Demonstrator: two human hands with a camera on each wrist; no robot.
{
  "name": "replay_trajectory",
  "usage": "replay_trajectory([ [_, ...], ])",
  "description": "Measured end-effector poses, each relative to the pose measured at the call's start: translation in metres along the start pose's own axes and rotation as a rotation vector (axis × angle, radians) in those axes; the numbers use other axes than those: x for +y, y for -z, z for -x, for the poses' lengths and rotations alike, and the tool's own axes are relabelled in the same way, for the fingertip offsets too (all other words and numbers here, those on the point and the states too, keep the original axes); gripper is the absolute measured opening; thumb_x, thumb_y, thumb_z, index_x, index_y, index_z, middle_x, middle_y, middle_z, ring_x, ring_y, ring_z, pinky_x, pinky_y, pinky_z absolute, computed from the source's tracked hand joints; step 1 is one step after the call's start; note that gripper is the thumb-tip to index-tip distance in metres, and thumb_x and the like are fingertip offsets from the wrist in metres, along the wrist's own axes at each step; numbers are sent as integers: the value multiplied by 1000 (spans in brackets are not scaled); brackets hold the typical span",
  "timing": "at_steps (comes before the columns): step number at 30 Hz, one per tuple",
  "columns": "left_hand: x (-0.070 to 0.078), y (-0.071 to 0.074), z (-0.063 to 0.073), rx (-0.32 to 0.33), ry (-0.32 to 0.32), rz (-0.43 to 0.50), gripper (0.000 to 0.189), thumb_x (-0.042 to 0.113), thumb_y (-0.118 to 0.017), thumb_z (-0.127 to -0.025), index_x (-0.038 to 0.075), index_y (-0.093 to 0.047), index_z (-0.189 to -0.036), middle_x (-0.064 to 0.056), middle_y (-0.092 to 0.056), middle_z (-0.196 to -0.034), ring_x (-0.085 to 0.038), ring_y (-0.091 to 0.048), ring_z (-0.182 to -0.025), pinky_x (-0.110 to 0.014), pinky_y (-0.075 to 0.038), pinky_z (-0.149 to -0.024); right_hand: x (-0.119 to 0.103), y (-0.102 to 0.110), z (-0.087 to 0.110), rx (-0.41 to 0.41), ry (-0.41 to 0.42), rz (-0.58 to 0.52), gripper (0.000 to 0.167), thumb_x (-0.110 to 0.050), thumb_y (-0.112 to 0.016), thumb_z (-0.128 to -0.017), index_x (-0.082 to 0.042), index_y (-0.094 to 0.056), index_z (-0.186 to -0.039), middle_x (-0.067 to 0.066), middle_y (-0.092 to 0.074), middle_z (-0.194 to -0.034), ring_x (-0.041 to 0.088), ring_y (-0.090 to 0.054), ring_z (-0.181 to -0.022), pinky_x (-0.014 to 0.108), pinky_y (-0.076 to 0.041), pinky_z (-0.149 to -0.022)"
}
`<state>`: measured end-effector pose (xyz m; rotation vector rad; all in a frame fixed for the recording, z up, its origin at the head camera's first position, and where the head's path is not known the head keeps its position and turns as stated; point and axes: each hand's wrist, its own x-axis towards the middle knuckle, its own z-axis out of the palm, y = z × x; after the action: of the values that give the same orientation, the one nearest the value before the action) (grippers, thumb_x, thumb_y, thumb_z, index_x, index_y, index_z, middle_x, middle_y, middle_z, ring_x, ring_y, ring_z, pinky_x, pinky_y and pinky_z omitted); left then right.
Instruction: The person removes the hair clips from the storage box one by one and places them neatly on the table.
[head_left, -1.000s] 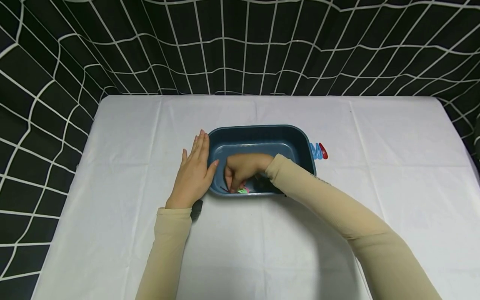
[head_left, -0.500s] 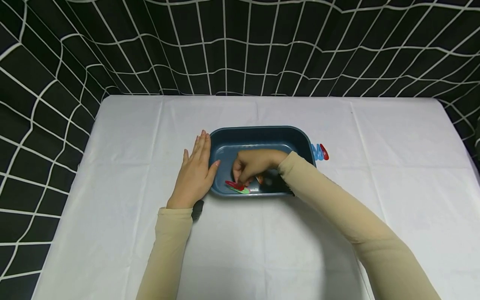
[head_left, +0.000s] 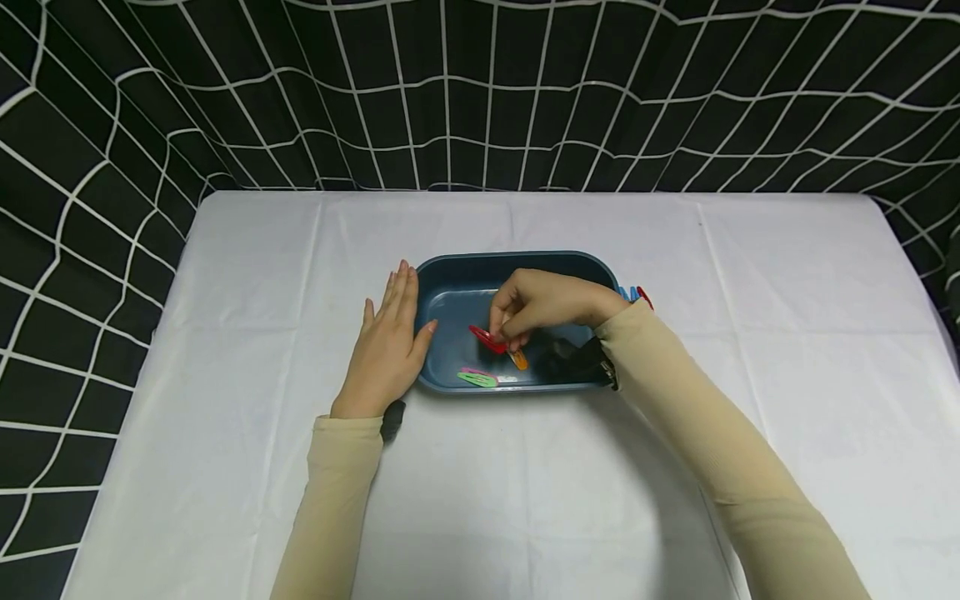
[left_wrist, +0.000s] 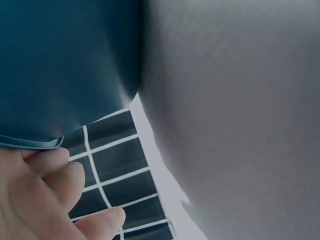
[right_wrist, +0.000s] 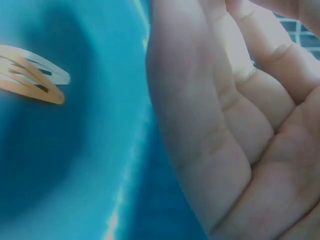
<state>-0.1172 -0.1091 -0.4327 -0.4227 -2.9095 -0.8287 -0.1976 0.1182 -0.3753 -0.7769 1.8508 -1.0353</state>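
A red snap hair clip (head_left: 487, 339) is pinched between the thumb and fingers of my right hand (head_left: 546, 302), over the inside of a blue plastic basin (head_left: 517, 253). Beneath that hand an orange hair clip (head_left: 519, 360) lies in the basin; the right wrist view shows it crossing a white hair clip (right_wrist: 56, 75). Green (head_left: 477, 380) and pink clips lie together by the near wall. My left hand (head_left: 384, 350) rests against the basin's left side, fingers straight, thumb over the rim. In the left wrist view its fingers (left_wrist: 67, 185) touch the basin's outside.
Just beyond the basin's right side, blue clips (head_left: 628, 293) and a red one (head_left: 645, 297) lie on the white tablecloth (head_left: 750, 400), partly hidden by my right wrist. A white net (head_left: 491, 83) over dark cloth borders the table's back and left.
My right hand has picked the red hair clip up from the near-left part of the basin and moved right and away from me with it. The left hand stays in place.
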Motion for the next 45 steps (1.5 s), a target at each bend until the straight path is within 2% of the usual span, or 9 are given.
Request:
replay_trajectory([
  [7, 0, 1, 1, -12, -1, -7, 66, 30, -45, -100, -2, -14, -149, -12, -7, -157, -28, -12, -143, -62, -14, -106, 0, 5, 18, 94, 6, -20, 10, 3, -59, -86, 4, -69, -86, 12, -69, -78, 22, -66, -72, 31, -54, -68],
  [17, 0, 1, 1, -16, 4, -6, 66, 28, -45, -100, -1, -14, -149, -12, -7, -157, -28, -12, -143, -61, -13, -107, 5, 5, 40, 222, 47, -73, 9, -1, -62, -88, 6, -68, -87, 14, -68, -77, 35, -63, -72, 36, -54, -69],
  [24, 0, 1, 1, -15, 5, -9, 65, 28, -46, -100, -1, -14, -149, -12, -7, -157, -26, -9, -144, -61, -13, -107, 12, 2, 50, 298, 65, -89, 12, 4, -55, -89, 6, -67, -87, 12, -67, -83, 28, -64, -73, 35, -53, -70],
  [29, 0, 0, 1, -15, 1, -11, 65, 29, -45, -100, -2, -15, -149, -12, -7, -157, -24, -6, -144, -61, -11, -107, 17, -1, 57, 346, 75, -134, 10, 5, -55, -88, 8, -65, -89, 15, -67, -81, 25, -65, -74, 35, -54, -71],
  [36, 0, -1, 1, -24, 1, -15, 65, 29, -44, -100, -2, -15, -149, -12, -7, -157, -25, -7, -144, -60, -11, -108, 26, -5, 72, 478, 85, -213, 9, 4, -57, -87, 7, -65, -90, 16, -68, -81, 38, -65, -78, 37, -54, -73],
  [40, 0, -1, 1, -20, 0, -17, 66, 30, -44, -100, -2, -14, -149, -12, -7, -157, -28, -10, -143, -60, -12, -108, 31, -7, 77, 531, 111, -245, 7, 3, -59, -87, 6, -65, -88, 13, -69, -80, 34, -66, -75, 34, -53, -71],
  [45, -2, 0, 2, -15, 3, -22, 66, 31, -44, -100, -1, -13, -149, -12, -6, -157, -28, -10, -143, -60, -12, -108, 36, -9, 80, 559, 157, -278, 7, 7, -57, -87, 7, -64, -86, 10, -68, -77, 23, -67, -69, 32, -53, -68],
])
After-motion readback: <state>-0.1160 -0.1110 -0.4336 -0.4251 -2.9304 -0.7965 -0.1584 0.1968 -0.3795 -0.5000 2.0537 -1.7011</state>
